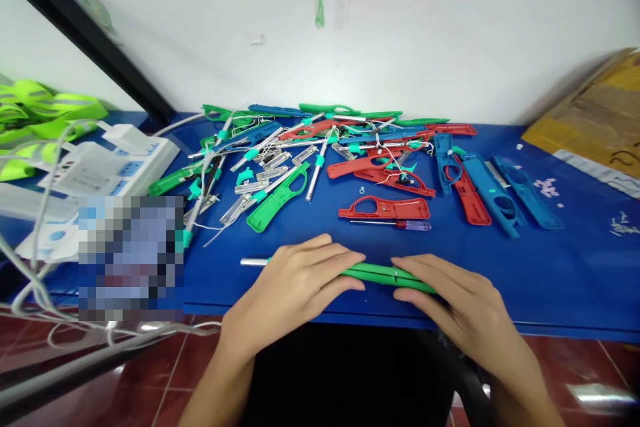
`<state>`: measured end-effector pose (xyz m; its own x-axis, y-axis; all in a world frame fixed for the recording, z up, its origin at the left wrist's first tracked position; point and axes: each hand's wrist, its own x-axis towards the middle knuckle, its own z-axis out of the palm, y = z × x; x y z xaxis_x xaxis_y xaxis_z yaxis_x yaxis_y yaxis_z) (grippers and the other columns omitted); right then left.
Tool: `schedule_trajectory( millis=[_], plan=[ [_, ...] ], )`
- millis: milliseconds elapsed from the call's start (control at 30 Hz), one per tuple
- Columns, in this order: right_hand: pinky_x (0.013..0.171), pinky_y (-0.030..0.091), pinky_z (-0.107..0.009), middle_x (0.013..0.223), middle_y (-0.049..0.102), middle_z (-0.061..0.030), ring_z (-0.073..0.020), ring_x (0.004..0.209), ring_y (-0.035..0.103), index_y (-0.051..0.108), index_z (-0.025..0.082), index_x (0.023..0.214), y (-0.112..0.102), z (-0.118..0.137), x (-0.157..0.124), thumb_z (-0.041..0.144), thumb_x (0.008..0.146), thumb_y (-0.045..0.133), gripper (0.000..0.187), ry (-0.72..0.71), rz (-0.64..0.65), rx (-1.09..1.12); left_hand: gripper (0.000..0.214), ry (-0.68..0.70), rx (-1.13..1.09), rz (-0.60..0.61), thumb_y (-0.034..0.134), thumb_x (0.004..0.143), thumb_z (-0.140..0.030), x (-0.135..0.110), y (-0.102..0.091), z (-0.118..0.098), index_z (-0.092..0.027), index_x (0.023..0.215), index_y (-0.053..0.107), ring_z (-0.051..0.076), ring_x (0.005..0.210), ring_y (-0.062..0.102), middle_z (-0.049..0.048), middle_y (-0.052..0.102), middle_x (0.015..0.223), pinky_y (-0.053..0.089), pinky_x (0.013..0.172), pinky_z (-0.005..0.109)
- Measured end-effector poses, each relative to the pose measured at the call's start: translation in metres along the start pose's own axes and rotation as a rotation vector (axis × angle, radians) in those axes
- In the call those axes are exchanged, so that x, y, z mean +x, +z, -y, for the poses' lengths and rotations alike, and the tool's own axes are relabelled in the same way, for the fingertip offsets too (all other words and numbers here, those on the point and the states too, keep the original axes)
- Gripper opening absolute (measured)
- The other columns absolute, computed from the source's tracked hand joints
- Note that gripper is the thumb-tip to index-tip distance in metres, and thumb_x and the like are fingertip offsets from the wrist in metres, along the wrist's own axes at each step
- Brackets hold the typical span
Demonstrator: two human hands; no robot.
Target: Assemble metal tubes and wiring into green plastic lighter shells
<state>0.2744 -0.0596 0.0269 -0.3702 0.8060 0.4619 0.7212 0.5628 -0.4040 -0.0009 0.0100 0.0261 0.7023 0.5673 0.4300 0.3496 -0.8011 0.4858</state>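
Near the front edge of the blue table, both my hands grip a green long-necked gas lighter [377, 273], held sideways. My left hand [305, 277] wraps its left part, and the metal tube tip sticks out past the fingers. My right hand [455, 293] pinches the handle's right end between thumb and fingers. A dark seam line runs along the lighter's green casing. Just beyond lie a screwdriver [413, 225] with a purple handle and a red casing half [395, 208]. To their left is a green casing half [277, 199].
Behind, a heap of loose casing halves, metal tubes [316, 170], wires and clear fuel tanks [275, 160] spreads along the wall. Blue casing halves [493, 190] lie right, by a cardboard box [595, 113]. A power strip [145, 157] with cables and a blurred-out object [133, 257] are left.
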Motion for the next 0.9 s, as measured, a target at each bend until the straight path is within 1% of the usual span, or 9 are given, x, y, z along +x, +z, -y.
schedule_trajectory(
  millis=[100,233,300,433,633,700,800,900],
  plan=[
    [0.088,0.067,-0.027,0.115,0.084,-0.0074,-0.0185,0.1,0.084,0.07,0.02,0.131,0.0005,0.0002,-0.0004,0.035,0.115,0.058,0.026,-0.006,0.006,-0.005,0.025,0.004,-0.005,0.0,0.069,0.11,-0.033,0.001,-0.0005,0.0001,-0.018,0.129,0.074,0.019,0.094,0.077,0.002,0.084,0.113,0.059,0.094,0.034],
    [0.089,0.066,-0.027,0.116,0.084,-0.0067,-0.0181,0.1,0.083,0.071,0.019,0.131,0.0016,-0.0015,-0.0017,0.03,0.114,0.061,0.023,-0.004,0.006,0.016,0.023,-0.004,0.0,0.007,0.07,0.109,-0.035,0.002,-0.001,-0.001,-0.018,0.124,0.075,0.018,0.086,0.074,0.001,0.083,0.104,0.056,0.081,0.032],
    [0.089,0.066,-0.027,0.116,0.084,-0.0061,-0.0182,0.099,0.083,0.071,0.02,0.131,0.002,-0.0022,-0.0021,0.027,0.113,0.062,0.022,-0.015,-0.007,0.024,0.023,0.002,0.001,-0.004,0.071,0.109,-0.035,0.0021,-0.0011,-0.0018,-0.018,0.123,0.076,0.018,0.083,0.073,0.0003,0.083,0.101,0.054,0.077,0.032],
    [0.089,0.065,-0.026,0.116,0.084,-0.006,-0.0176,0.099,0.082,0.07,0.019,0.132,0.002,-0.0011,-0.0012,0.024,0.112,0.063,0.022,-0.044,-0.012,0.031,0.021,0.011,-0.012,-0.021,0.072,0.108,-0.034,0.0014,-0.001,-0.0018,-0.018,0.122,0.076,0.016,0.082,0.072,-0.0008,0.084,0.102,0.055,0.077,0.031],
    [0.088,0.065,-0.03,0.117,0.082,-0.009,-0.02,0.101,0.08,0.068,0.017,0.134,0.0023,-0.0006,0.0016,0.032,0.112,0.062,0.027,-0.039,0.014,-0.025,0.026,-0.017,0.029,-0.039,0.071,0.108,-0.035,-0.0014,0.0022,0.001,-0.019,0.129,0.075,0.02,0.095,0.072,0.0037,0.084,0.113,0.059,0.082,0.034],
    [0.089,0.065,-0.03,0.118,0.082,-0.0093,-0.0199,0.102,0.08,0.068,0.017,0.136,0.0024,-0.0017,0.001,0.033,0.112,0.062,0.029,-0.038,0.015,-0.029,0.027,-0.018,0.021,-0.038,0.072,0.108,-0.035,-0.0022,0.0029,0.0011,-0.02,0.13,0.075,0.021,0.097,0.073,0.0039,0.084,0.116,0.06,0.084,0.035],
    [0.089,0.065,-0.029,0.117,0.082,-0.0086,-0.0193,0.1,0.081,0.068,0.018,0.134,0.0026,-0.0029,0.0002,0.033,0.112,0.063,0.028,-0.045,0.01,-0.025,0.026,-0.018,0.012,-0.025,0.072,0.108,-0.034,-0.0026,0.0027,0.0003,-0.02,0.129,0.075,0.021,0.097,0.073,0.0028,0.084,0.117,0.059,0.085,0.036],
    [0.089,0.065,-0.029,0.115,0.084,-0.0069,-0.0186,0.098,0.082,0.07,0.018,0.13,0.0027,-0.0026,0.0004,0.032,0.113,0.062,0.023,-0.059,-0.015,-0.022,0.023,-0.011,0.007,-0.025,0.073,0.108,-0.032,-0.0021,0.0015,-0.0009,-0.018,0.127,0.074,0.02,0.093,0.073,0.0022,0.084,0.115,0.059,0.082,0.035]
  ],
)
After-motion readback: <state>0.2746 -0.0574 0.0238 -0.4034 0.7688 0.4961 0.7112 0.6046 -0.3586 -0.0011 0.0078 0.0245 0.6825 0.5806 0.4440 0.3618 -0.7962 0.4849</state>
